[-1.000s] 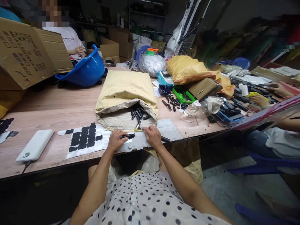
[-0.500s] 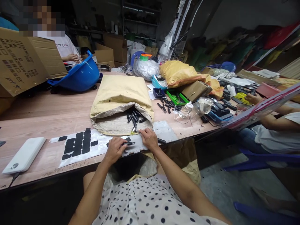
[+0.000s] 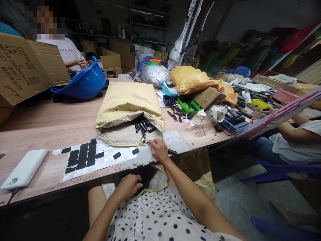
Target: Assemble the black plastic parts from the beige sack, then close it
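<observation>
My right hand (image 3: 159, 149) rests on a grey board (image 3: 179, 138) at the table edge, closed around a small hammer with a black handle (image 3: 172, 152) and a metal head with a yellow tip (image 3: 141, 142). My left hand (image 3: 129, 186) is below the table edge, over the dark mouth of a sack (image 3: 158, 180) on my lap. Its fingers are loosely bent and apart, and no part shows in them. Ahead lies a yellowish woven sack (image 3: 132, 95), its mouth towards me, with several black cylindrical parts (image 3: 143, 125) inside.
A white sheet with black rounded pads (image 3: 84, 154) lies left of the board, beside a white power bank (image 3: 24, 169). A blue basin (image 3: 86, 82) and a carton (image 3: 30, 67) stand left. Right are a green tray (image 3: 187, 104), a clear bottle (image 3: 198, 117) and a co-worker's arm (image 3: 288, 129).
My left hand has moved from the board down over the lap sack. The black part it held no longer shows. My right hand keeps hold of the hammer in nearly the same place.
</observation>
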Demonstrator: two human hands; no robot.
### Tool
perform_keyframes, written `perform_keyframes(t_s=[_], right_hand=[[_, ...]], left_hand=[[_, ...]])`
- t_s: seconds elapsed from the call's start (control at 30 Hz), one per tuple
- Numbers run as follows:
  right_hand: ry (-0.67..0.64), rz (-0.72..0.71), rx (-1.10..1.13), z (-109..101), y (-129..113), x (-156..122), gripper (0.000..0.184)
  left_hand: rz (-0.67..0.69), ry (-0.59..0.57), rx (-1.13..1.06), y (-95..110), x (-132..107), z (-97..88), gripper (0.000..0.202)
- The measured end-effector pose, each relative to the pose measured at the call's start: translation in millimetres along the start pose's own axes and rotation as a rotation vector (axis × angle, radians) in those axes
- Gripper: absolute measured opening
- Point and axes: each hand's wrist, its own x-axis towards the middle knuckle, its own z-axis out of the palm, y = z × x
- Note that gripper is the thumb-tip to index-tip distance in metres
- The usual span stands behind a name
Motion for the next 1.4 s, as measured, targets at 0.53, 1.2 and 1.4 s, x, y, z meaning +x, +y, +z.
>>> perform_keyframes(t_s=[0.53, 1.2, 1.4], right_hand=[[0.018, -0.007, -0.005, 3, -3, -2, 0.031], [0.004, 0.016, -0.009, -2, -4, 0, 0.027], [0.012, 0.016, -0.015, 1, -1, -1, 0.027]], left_hand=[[-0.598, 0.56, 0.0, 8, 208, -86.0, 0.028], [-0.013, 0.419, -0.132, -30, 74, -82.9, 0.025], [0.039, 0.36, -0.117, -35, 67, -68.5, 0.021]])
